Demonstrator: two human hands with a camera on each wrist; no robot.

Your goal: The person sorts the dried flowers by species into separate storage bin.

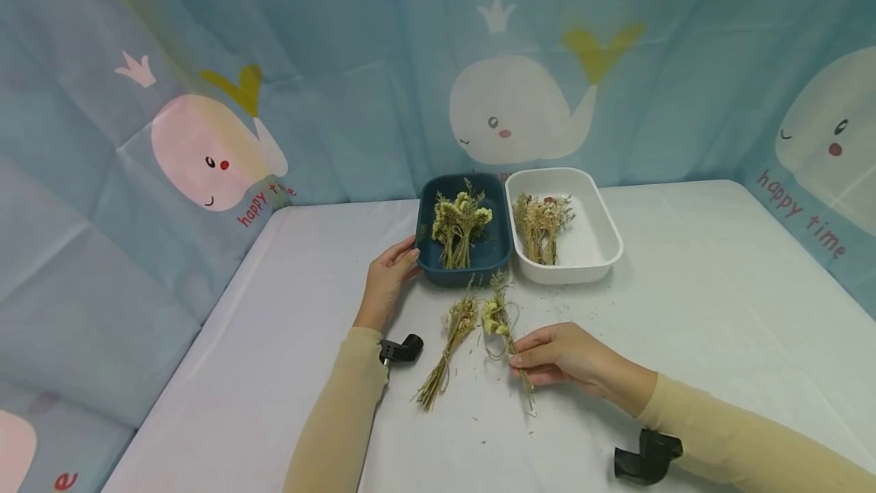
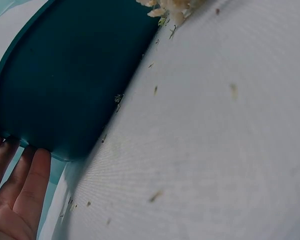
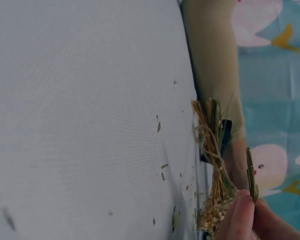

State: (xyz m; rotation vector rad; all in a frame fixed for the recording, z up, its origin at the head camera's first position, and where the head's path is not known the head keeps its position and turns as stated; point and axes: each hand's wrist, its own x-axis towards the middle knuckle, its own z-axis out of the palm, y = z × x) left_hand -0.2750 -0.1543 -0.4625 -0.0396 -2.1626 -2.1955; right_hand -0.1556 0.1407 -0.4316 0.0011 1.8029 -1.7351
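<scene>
My right hand [image 1: 564, 360] pinches the stems of a small dried flower bunch [image 1: 496, 314] with pale yellow blooms and a loose loop of twine. The cut stem ends show between thumb and fingers in the right wrist view. To its left lies a dried flower bundle [image 1: 452, 348], tied with twine, blooms pointing toward the trays. My left hand [image 1: 386, 280] rests with extended fingers [image 2: 32, 185] against the left side of a dark blue tray [image 1: 426, 261]. Inside that tray are yellow dried flower bundles [image 1: 457, 227].
A white tray [image 1: 595, 238] stands against the blue one's right side, with beige dried flower bundles [image 1: 543, 227] in its left part. Plant crumbs dot the white tabletop [image 1: 684, 287]. Behind the table hangs a blue whale-print curtain [image 1: 369, 97]. Each wrist carries a black camera mount [image 1: 646, 456].
</scene>
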